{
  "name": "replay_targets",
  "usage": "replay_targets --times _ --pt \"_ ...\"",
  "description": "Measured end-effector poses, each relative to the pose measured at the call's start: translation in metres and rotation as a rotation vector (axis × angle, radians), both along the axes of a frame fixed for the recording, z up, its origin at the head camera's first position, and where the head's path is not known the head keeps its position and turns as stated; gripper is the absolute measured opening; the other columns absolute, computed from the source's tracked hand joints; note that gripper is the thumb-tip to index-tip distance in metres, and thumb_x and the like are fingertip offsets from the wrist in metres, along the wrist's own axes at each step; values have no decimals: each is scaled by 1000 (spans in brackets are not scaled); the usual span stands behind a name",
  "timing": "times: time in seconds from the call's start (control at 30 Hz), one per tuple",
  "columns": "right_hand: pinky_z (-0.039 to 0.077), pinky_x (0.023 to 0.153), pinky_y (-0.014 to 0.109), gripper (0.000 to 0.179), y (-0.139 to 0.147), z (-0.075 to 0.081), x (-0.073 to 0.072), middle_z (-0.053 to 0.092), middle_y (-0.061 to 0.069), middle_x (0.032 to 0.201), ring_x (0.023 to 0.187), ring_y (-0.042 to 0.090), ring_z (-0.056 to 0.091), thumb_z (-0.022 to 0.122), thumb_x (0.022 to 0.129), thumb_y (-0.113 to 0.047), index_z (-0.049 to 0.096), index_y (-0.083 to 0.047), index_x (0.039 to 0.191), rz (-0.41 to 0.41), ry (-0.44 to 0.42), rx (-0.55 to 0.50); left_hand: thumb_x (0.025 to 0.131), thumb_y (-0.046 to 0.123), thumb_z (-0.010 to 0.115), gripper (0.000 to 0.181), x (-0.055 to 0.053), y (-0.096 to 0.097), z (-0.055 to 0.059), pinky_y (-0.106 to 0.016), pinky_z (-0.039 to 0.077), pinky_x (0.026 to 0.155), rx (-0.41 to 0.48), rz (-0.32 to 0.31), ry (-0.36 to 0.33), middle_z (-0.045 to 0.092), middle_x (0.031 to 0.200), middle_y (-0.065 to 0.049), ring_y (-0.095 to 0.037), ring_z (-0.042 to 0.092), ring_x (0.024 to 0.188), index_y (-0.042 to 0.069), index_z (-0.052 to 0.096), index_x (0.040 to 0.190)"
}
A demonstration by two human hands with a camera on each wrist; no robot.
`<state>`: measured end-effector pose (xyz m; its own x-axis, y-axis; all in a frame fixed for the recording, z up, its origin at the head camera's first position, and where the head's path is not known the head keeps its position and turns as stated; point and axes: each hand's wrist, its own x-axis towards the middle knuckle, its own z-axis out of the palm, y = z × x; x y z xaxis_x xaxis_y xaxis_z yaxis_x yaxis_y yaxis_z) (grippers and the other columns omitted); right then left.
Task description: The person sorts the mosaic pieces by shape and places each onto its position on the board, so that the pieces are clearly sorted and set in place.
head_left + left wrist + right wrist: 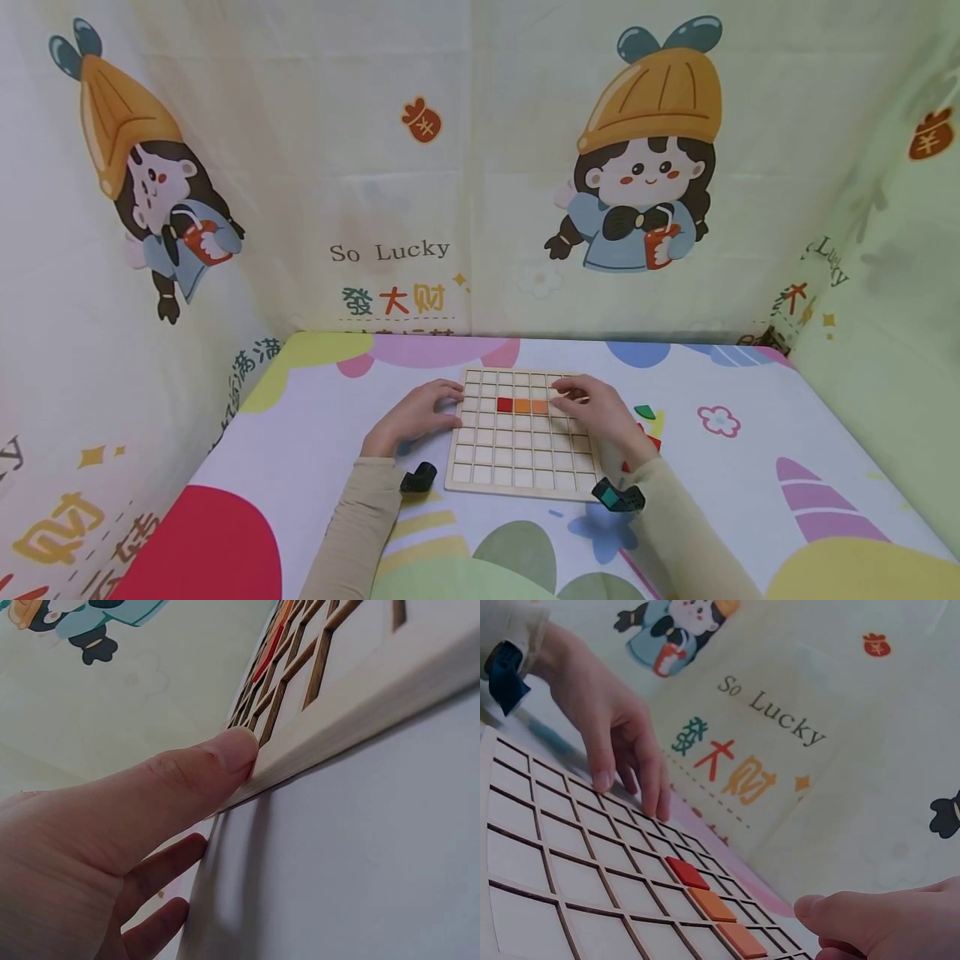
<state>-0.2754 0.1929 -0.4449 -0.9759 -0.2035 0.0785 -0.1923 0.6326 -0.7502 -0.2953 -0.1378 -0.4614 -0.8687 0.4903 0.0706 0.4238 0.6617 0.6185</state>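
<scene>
A wooden grid board [522, 492] lies on the table. Three square tiles sit side by side in its cells: a red tile [505, 405], an orange tile [522, 406] and a lighter orange tile [539, 407]. At the board's left edge is my left hand [420, 412], its thumb [238, 748] touching the wooden rim and its other fingers extended beyond. My right hand [600, 408] hovers over the board's right side, thumb and forefinger apart, just right of the lighter orange tile. No tile shows between those fingers.
Right of the board, partly behind my right forearm, lie loose coloured pieces, among them a green piece [645, 412] and a red piece [656, 442]. A patterned cloth [720, 500] covers the table. Printed curtains [510, 208] stand behind and at both sides.
</scene>
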Motion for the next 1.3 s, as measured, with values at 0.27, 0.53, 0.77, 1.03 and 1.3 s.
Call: replay_targets --times 0.27,0.53,0.77,1.03,1.3 --pt "53 86 42 39 11 7 7 63 7 120 103 24 59 69 92 -31 65 -12 126 -43 16 21 84 21 78 41 0 0 -1 -40 36 112 -8 7 5 56 135 -4 -24 47 132 5 67 121" --pt "53 87 44 38 29 7 15 64 9 118 102 26 61 68 93 -29 64 -9 126 -44 56 50 85 22 78 42 -1 1 -1 -40 36 112 -15 8 0 56 136 -3 -23 46 132 5 67 122" --pt "53 88 42 40 53 10 26 66 11 115 100 25 62 68 93 -28 64 -6 126 -58 108 67 85 21 78 41 -1 1 0 -42 38 110 -10 0 3 56 135 -4 -24 47 131 4 67 121" --pt "53 78 33 49 87 11 43 62 14 121 103 29 58 66 93 -37 60 -7 131 -135 44 107 85 21 78 41 -2 0 -1 -41 37 111 -5 1 -3 56 136 -4 -24 46 131 4 67 121" --pt "52 79 37 53 115 13 57 58 19 127 108 34 54 64 94 -41 59 -6 133 -171 2 155 84 21 78 41 -3 0 -3 -41 36 112 2 7 1 56 135 -4 -24 46 132 4 68 120"
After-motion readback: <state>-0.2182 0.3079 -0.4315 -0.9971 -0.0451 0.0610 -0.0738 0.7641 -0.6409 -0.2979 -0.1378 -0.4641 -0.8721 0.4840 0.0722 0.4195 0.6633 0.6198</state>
